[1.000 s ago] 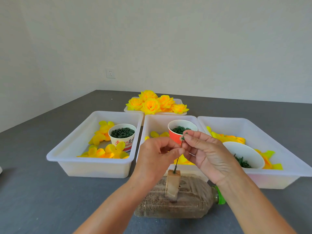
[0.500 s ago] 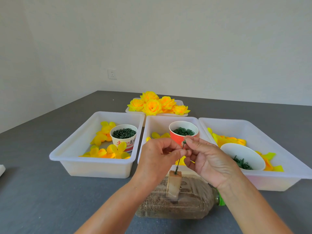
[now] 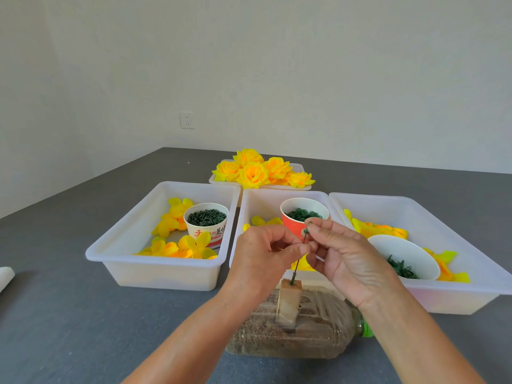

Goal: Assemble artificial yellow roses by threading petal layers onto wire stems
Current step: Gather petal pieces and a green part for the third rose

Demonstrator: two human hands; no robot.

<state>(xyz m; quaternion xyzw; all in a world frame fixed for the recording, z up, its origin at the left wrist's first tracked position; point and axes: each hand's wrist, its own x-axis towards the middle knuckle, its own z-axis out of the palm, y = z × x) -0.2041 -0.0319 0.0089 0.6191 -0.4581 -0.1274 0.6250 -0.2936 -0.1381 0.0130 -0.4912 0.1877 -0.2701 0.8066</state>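
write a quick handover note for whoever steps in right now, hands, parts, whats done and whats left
Left hand: pinches the green wire stem partway up.
Right hand: fingers hold a small green piece at the stem's top.
The stem stands in a wooden block on a plastic bottle lying on its side.
Parts: loose yellow petals in three white bins; green fittings in the red cup, the printed cup and the white bowl.
Done: finished roses lie on the far tray.
Left: no petal layer is on this stem yet; thread them on.
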